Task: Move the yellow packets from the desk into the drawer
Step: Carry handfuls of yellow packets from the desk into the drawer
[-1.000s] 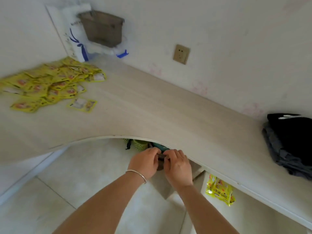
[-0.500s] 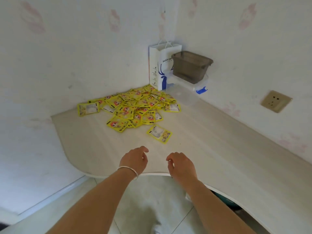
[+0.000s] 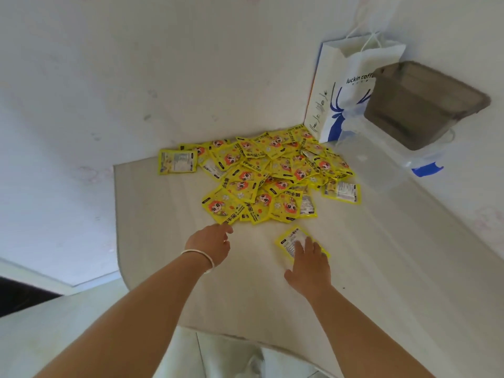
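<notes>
Currently reaching: left hand (image 3: 210, 244) at near edge of pile (image 3: 261, 175), fingers loosely curled, tips just touching the nearest packet, nothing gripped. Right hand (image 3: 308, 266) laid on stray packet (image 3: 293, 238), fingers nearly straight, pressing flat, not yet pinching. All packets on desk (image 3: 152, 214); drawer out of view.

Risks, left to right:
- Lone packet (image 3: 177, 165) at far left: likely overlooked, lying apart from the heap.
- Pile: glossy, overlapping; a shallow grab probably sheds packets or pushes them toward the desk edge.
- Stray packet: flat on the surface; may slide instead of lifting.

Containers:
- Bag (image 3: 341, 91): upright in the corner, touching the pile; contents hidden.
- Bin (image 3: 420, 105): grey, stacked on clear box (image 3: 381, 159); contents of either not discernible.
</notes>
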